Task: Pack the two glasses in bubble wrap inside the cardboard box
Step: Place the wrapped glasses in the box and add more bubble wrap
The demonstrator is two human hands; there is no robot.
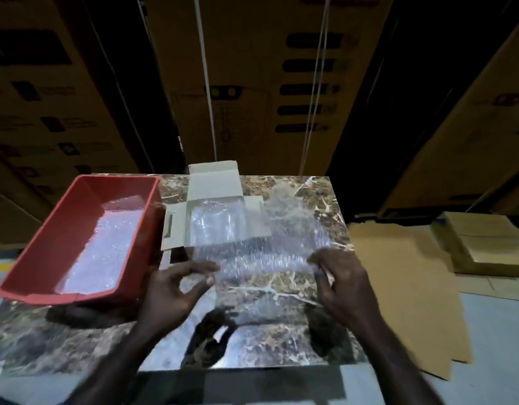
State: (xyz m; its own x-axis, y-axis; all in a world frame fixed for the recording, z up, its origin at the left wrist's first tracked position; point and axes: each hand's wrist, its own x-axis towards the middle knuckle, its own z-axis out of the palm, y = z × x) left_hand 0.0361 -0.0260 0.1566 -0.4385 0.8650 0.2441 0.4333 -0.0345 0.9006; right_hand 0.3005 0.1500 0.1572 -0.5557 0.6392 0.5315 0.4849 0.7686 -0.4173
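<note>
- Stacked brown cartons (252, 83) fill the background; you work at a marble-patterned table (267, 331).
- Your left hand (176, 290) pinches the near left corner of a bubble wrap sheet (270, 252) between thumb and fingertips; the other fingers are spread and curled.
- Your right hand (343, 282) grips the near right corner of the same sheet with curled fingers.
- Bubble wrap sheet: held between both grips, lifted off the table at the near edge, extending away from your hands toward the box; motion blur hides its far edge.
- Cardboard box (214, 217): open, flaps out, just beyond your left grip. Clear wrapped contents show inside; individual glasses cannot be made out.
- Red bin (48, 249): left of your left hand, just beside the box, lined with more bubble wrap (103, 247).
- Flat cardboard sheets (404, 287) lie to the right of your right hand, off the table, on the floor.
</note>
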